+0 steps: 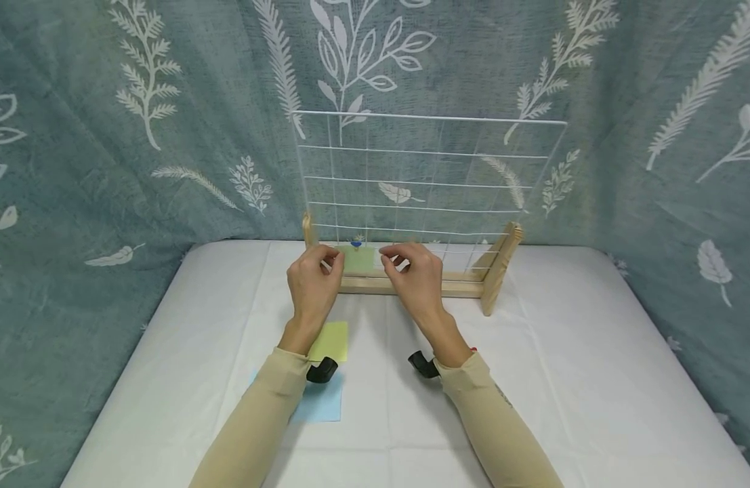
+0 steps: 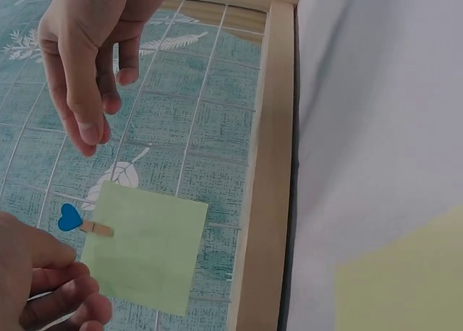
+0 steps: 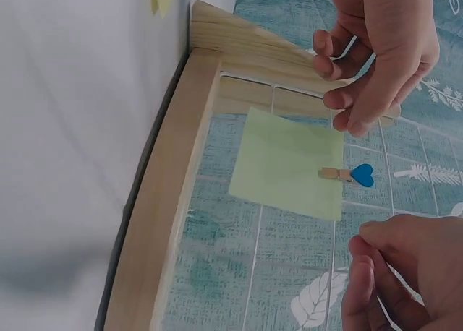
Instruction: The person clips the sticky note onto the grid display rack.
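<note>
A pale green sticky note (image 1: 358,259) hangs on a white wire grid (image 1: 411,183), low in its left part. A small wooden clothespin with a blue heart (image 2: 69,217) clips the note's upper edge to the wire. My left hand (image 1: 316,281) is at the note's left side, thumb and fingers loosely curled, fingertips right at its upper corner in the right wrist view. Opposite, my right hand (image 1: 416,278) hovers off the note's right side in front of the grid, fingers loosely bent, nothing between them.
The grid stands in a wooden base (image 1: 463,289) with upright side supports (image 1: 501,268). A yellow sticky note (image 1: 333,340) and a blue one (image 1: 322,403) lie on the white table beneath the left forearm. Patterned green cloth (image 1: 216,122) hangs behind.
</note>
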Demonstrator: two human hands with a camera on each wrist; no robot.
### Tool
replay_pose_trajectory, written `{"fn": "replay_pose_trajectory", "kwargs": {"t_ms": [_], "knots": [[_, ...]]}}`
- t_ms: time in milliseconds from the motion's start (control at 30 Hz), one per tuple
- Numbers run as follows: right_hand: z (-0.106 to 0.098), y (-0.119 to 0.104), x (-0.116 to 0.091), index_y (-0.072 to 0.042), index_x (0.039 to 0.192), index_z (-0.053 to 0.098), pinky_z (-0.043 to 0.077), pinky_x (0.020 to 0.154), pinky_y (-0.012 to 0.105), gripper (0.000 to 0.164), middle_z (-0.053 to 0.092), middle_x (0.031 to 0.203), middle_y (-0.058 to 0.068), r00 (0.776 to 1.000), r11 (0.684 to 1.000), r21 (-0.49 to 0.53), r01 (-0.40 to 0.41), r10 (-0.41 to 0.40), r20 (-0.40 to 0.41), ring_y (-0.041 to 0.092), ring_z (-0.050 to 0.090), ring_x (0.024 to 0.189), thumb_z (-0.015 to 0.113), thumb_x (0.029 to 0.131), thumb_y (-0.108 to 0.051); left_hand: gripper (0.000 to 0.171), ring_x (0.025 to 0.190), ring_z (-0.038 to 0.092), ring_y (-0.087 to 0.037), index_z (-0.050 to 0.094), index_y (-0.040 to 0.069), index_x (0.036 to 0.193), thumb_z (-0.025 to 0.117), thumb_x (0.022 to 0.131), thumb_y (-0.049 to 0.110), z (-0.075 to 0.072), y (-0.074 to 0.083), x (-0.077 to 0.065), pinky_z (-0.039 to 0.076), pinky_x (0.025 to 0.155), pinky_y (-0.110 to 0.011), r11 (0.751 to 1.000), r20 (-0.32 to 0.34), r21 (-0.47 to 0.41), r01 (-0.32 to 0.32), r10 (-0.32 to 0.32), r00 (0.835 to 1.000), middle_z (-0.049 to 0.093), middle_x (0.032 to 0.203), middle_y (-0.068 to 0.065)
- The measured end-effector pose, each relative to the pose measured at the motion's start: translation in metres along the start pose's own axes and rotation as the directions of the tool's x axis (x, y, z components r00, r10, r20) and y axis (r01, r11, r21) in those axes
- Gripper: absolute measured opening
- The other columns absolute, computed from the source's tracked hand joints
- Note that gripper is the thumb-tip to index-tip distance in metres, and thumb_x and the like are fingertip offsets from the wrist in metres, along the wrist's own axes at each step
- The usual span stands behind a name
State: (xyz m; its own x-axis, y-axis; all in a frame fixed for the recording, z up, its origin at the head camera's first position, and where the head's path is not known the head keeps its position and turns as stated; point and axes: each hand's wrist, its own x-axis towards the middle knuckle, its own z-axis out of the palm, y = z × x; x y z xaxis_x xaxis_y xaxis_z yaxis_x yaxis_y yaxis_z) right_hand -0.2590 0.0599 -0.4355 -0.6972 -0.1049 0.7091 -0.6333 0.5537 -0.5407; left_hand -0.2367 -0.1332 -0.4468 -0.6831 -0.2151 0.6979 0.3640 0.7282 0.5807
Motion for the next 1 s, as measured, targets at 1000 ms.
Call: {"fn": "replay_pose_trajectory", "kwargs": {"t_ms": [1000], "knots": [[-0.063, 0.037, -0.043, -0.008, 0.095, 0.084, 0.058, 0.061, 0.031, 0.004, 0.078, 0.086, 0.006, 0.991, 0.994, -0.081, -0.074, 0.082, 0.102, 0.019, 0.071, 0.073, 0.082, 0.091, -0.009, 0.009, 0.062, 0.062, -0.024, 0.077, 0.003, 0.082, 0.08, 0.088, 0.01, -0.012, -0.016, -0.036, 0.048, 0.061, -0.039, 0.994, 0.134, 0.091, 0.06, -0.072, 0.988, 0.072, 0.075, -0.009]]}}
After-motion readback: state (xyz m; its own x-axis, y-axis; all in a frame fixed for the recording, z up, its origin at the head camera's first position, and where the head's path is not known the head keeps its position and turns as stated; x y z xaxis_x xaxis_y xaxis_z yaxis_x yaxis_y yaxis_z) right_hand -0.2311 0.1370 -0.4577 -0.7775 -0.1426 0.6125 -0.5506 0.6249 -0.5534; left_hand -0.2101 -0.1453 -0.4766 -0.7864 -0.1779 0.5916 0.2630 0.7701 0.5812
